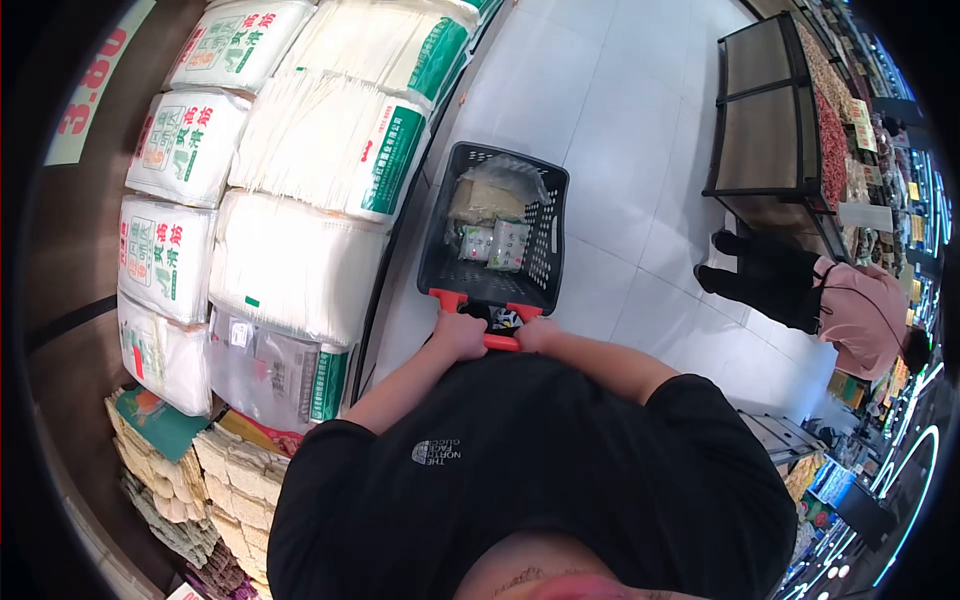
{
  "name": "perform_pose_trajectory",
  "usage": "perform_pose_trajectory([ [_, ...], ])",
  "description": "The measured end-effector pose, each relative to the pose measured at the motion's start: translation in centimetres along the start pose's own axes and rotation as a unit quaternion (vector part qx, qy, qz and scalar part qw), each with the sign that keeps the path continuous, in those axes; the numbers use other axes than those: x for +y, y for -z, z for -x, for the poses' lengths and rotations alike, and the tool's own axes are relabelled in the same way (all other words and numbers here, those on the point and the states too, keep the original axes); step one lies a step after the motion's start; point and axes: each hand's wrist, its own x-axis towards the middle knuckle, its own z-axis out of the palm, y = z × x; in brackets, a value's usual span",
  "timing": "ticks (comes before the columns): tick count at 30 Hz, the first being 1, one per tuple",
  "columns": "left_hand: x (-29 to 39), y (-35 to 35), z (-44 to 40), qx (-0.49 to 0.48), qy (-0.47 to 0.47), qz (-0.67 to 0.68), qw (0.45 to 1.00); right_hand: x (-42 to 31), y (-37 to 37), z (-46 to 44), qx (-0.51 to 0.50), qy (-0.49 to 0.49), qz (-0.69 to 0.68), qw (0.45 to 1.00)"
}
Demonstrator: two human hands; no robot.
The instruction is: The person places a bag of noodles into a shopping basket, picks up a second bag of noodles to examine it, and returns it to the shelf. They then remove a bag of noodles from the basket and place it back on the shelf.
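Note:
A black shopping basket (553, 240) with perforated walls is in front of my body. Its red handle (502, 343) points toward me. My left hand (461, 335) wraps round the left part of the handle, and my right hand (536, 334) is closed on the right part. Inside the basket lies a beige flat pack (487, 200) in clear plastic. Nearer to me in it are a white pack with green print (509, 245) and a smaller white pack (475, 243). The basket's underside is hidden.
On my left, a long display holds stacked noodle packs (310, 140) and white printed bags (180, 145). Dried noodle bundles (240, 470) lie nearer. At right stand a black-framed bin (765, 110) and a person in a pink top (865, 315). Pale floor tiles (620, 170) run between.

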Motion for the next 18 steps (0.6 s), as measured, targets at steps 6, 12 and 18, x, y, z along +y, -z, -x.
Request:
perform_pose_trajectory([
  [6, -1.0, 1.2, -1.4, -0.015, -0.003, -0.010, 1.000, 1.2, 1.1, -0.8, 0.008, 0.015, -0.010, 1.000],
  [12, -0.8, 2.9, -1.5, -0.037, -0.012, -0.022, 0.999, 1.8, 2.2, -0.4, 0.003, 0.068, 0.002, 0.998],
  [18, -1.0, 4.8, -3.0, -0.073, 0.004, -0.019, 0.997, 3.6, 4.0, -2.2, -0.068, 0.114, -0.025, 0.991],
])
